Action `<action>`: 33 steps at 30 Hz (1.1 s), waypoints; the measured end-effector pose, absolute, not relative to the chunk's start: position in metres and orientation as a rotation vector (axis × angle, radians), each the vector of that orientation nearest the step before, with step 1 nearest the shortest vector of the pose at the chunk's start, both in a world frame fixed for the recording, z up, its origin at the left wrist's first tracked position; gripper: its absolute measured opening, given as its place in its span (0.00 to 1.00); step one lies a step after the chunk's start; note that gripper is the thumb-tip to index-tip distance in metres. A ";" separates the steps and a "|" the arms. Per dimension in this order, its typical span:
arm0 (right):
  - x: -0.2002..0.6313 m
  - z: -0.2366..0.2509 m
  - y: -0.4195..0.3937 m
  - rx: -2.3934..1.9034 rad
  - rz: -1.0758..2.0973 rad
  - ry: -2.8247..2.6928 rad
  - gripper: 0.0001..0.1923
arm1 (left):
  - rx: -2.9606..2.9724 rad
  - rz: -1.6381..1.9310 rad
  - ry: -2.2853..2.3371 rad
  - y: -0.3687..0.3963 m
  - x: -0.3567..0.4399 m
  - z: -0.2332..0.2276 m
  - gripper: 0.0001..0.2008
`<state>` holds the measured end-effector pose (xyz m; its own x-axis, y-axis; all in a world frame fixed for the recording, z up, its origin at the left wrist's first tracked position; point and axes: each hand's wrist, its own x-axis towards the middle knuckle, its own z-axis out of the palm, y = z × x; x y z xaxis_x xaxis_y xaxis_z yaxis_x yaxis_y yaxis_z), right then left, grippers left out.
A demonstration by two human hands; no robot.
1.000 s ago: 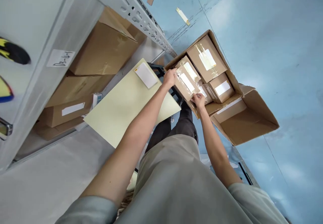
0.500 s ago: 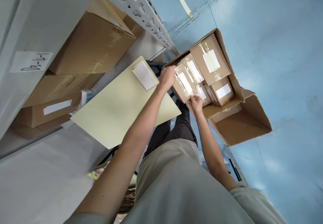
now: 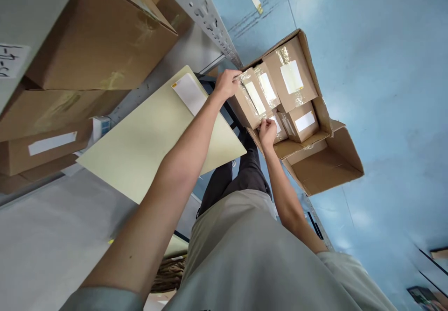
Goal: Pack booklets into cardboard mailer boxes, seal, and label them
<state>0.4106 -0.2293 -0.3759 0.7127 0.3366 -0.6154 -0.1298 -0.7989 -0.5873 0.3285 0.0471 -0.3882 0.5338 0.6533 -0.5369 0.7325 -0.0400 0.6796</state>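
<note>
An open cardboard carton [image 3: 317, 98] stands on the blue floor [image 3: 385, 68] beside a grey metal rack [image 3: 196, 7], its flaps folded outward. Inside it lie several small brown parcels wrapped in clear tape, each with a white label. The left hand [image 3: 227, 83] is curled over the upper end of one taped parcel [image 3: 250, 103], fingers closed around its edge, at the carton's side nearest the rack. The right hand [image 3: 268, 131] pinches the lower end of the same parcel, thumb and fingers drawn together on it, so both hands have hold of it. The parcel sits tilted, partly raised above its neighbours, within the carton.

Just beside it, deeper in the carton, lies a larger parcel [image 3: 289, 77] with a white label on top, and below that a smaller parcel [image 3: 303, 122], also labelled. One carton flap [image 3: 322, 166] hangs wide open toward the person.

A pale yellow flat envelope [image 3: 154, 138] with a white label at one corner rests on the rack shelf, its edge jutting out under the left forearm. Behind it on the shelves are big brown boxes [image 3: 98, 35], one with a white strip label.
</note>
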 end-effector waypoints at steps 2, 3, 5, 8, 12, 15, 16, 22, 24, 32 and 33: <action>0.399 -0.371 -0.234 -2.260 0.982 -0.178 0.18 | 1.708 -0.095 1.138 0.048 0.320 -0.386 0.23; 0.391 -0.369 -0.236 -2.242 0.990 -0.177 0.18 | 1.698 -0.101 1.126 0.048 0.315 -0.384 0.24; 0.375 -0.367 -0.238 -2.206 1.033 -0.142 0.21 | 1.697 -0.113 1.099 0.046 0.306 -0.378 0.26; 0.365 -0.372 -0.239 -2.145 1.083 -0.096 0.26 | 1.719 -0.176 1.099 0.043 0.304 -0.368 0.27; 0.377 -0.387 -0.239 -2.107 1.046 -0.184 0.28 | 1.726 -0.236 1.140 0.043 0.319 -0.357 0.26; 0.385 -0.398 -0.233 -2.109 1.046 -0.210 0.28 | 1.717 -0.236 1.194 0.045 0.329 -0.356 0.25; 0.387 -0.401 -0.231 -2.106 1.041 -0.202 0.27 | 1.715 -0.229 1.211 0.046 0.333 -0.358 0.25; 0.379 -0.400 -0.224 -2.029 0.960 -0.206 0.27 | 1.735 -0.117 1.185 0.055 0.339 -0.369 0.29; 0.368 -0.394 -0.226 -2.048 0.941 -0.221 0.29 | 1.692 -0.053 1.151 0.053 0.330 -0.363 0.29; 0.352 -0.380 -0.224 -2.061 0.895 -0.218 0.30 | 1.571 0.069 1.219 0.050 0.324 -0.351 0.21; 0.350 -0.380 -0.225 -2.047 0.916 -0.224 0.28 | 1.573 0.099 1.226 0.051 0.325 -0.355 0.18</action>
<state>0.3499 -0.2253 -0.3795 0.7145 0.4628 -0.5248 -0.1679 -0.6147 -0.7707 0.3249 0.0510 -0.3546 0.4637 0.7287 -0.5040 0.6385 0.1195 0.7603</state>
